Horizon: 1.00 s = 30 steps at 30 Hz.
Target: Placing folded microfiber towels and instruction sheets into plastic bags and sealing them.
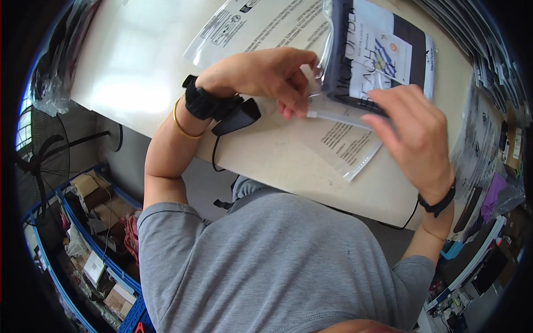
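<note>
A folded dark towel [335,69] with a white printed card [408,53] lies inside a clear plastic zip bag on the table. Along the bag's near edge runs a pale zip strip [344,119]. My left hand [269,75] is closed at the left end of this edge, thumb and fingers pinching the plastic near a small white slider [312,114]. At the other end my right hand [415,125] pinches the strip between thumb and fingers, its back partly hiding the grip. Beneath lie flat clear printed bags [261,25], apparently with nothing in them.
Stacks of packaged goods [472,33] line the table's right edge, and more plastic packs [58,61] stand at the far left. A black object with a cable [240,119] is beside my left wrist. Blue-framed bins [105,222] and a fan [41,144] stand lower left.
</note>
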Tool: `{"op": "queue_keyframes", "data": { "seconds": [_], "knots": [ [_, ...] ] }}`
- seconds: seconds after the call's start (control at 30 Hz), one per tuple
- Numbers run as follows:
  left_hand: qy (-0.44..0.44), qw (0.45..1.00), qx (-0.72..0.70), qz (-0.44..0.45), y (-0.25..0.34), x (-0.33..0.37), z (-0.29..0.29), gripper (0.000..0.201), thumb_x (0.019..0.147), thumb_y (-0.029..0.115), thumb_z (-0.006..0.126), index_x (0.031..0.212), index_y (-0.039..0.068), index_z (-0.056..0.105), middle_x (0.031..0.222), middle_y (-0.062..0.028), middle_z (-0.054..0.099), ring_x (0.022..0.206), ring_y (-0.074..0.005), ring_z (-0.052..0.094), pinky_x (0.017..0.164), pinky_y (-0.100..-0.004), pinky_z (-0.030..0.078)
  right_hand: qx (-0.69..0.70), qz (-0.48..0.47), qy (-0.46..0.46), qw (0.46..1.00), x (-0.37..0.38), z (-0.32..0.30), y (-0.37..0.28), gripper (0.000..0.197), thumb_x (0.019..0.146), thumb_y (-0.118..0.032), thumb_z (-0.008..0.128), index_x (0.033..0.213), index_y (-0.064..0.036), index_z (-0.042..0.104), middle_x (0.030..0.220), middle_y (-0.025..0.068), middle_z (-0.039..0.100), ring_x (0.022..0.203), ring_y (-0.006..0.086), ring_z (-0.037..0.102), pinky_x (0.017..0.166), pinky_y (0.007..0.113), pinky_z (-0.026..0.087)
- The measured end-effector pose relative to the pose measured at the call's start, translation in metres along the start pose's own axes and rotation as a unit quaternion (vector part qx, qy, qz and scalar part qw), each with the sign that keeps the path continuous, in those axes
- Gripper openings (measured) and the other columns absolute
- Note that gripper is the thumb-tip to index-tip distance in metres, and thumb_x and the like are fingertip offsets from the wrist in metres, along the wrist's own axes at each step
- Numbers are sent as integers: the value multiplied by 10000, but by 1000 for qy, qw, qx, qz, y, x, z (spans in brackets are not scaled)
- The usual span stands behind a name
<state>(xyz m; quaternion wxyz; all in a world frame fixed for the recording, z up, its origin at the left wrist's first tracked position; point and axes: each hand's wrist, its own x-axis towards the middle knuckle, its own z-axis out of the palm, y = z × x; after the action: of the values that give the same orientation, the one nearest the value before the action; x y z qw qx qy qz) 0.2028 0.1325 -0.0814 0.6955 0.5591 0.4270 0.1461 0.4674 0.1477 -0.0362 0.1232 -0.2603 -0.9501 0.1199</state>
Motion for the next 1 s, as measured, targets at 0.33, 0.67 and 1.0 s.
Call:
{"op": "queue_keyframes", "data": {
  "seconds": [0.33,0.67,1.0],
  "knots": [
    [-5,999,-21,29,-3,-1,-4,458,785,18,668,1163,-79,428,805,-118,668,680,-149,623,635,-256,509,-79,-130,74,986,26,57,-36,163,703,-131,691,765,-67,555,705,53,459,654,199,529,547,310,449],
    [-20,999,7,34,-3,-2,-5,449,801,23,673,1174,-65,438,817,-100,676,680,-143,631,635,-247,516,-69,-7,37,997,-31,9,14,240,703,-157,736,873,-54,602,787,55,547,748,217,593,609,322,485],
    [-13,999,16,29,3,0,0,407,841,46,659,1164,-64,438,829,-114,683,719,-156,661,650,-251,533,-40,-64,37,996,-20,26,0,246,681,-114,756,858,-28,608,791,78,570,707,241,586,592,334,467]
  ]
}}
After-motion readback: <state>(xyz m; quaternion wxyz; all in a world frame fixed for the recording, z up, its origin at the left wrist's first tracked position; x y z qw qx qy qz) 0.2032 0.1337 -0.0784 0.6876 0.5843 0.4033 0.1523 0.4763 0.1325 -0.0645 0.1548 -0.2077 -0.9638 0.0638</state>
